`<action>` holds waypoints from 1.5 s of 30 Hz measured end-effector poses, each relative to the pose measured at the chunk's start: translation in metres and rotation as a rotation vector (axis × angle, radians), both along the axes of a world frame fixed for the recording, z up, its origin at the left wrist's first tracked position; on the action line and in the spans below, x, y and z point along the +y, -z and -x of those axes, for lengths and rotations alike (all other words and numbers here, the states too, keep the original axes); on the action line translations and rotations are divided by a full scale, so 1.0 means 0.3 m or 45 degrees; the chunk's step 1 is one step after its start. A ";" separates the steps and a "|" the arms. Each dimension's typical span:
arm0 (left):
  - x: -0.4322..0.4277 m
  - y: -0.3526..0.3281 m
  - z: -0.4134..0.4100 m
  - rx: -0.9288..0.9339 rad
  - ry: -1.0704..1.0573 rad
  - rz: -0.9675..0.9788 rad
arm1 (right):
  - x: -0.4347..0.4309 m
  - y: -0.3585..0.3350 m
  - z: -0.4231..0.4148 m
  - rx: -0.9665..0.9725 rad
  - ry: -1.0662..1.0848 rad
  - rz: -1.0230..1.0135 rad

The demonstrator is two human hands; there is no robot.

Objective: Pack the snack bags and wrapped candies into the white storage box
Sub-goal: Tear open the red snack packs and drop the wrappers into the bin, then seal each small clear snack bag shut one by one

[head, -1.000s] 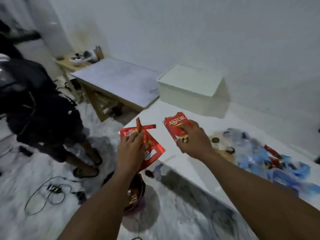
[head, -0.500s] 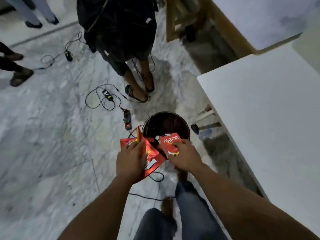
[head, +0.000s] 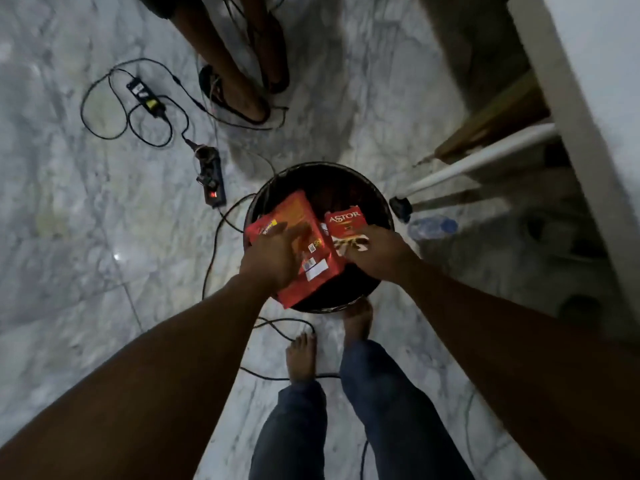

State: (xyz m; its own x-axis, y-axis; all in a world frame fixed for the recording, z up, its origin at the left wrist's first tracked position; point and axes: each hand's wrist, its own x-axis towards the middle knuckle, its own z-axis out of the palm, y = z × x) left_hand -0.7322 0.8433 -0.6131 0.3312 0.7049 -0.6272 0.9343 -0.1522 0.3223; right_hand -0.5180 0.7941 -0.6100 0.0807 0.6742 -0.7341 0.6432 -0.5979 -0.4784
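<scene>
My left hand (head: 277, 252) grips a large red-orange snack bag (head: 301, 216) and holds it flat over a round dark bin (head: 377, 199) on the floor. My right hand (head: 377, 251) grips a smaller red packet marked ASTOR (head: 344, 221), also above the bin's mouth. The two packets touch side by side. The white storage box and the wrapped candies are out of view.
A white table edge (head: 568, 109) runs down the right side, with its white leg (head: 485, 157) and a plastic bottle (head: 433, 226) beneath. Black cables and a power strip (head: 211, 178) lie on the marble floor at left. Another person's feet (head: 249, 95) stand beyond the bin. My own bare feet (head: 329, 344) stand near it.
My view has dropped from the table to the floor. Both hands carried their packets down over the dark bin, and the left bag now lies flatter.
</scene>
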 end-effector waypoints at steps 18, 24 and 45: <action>-0.184 -1.069 -0.391 -0.109 0.528 0.168 | -0.462 -1.119 -0.133 -0.104 0.422 -0.078; -0.366 -1.393 -0.685 -0.208 0.747 0.111 | -0.716 -1.459 -0.305 -0.228 0.732 -0.324; -1.150 -1.692 -1.459 -0.476 1.206 -0.118 | -1.713 -1.680 -0.994 -0.508 1.414 -0.514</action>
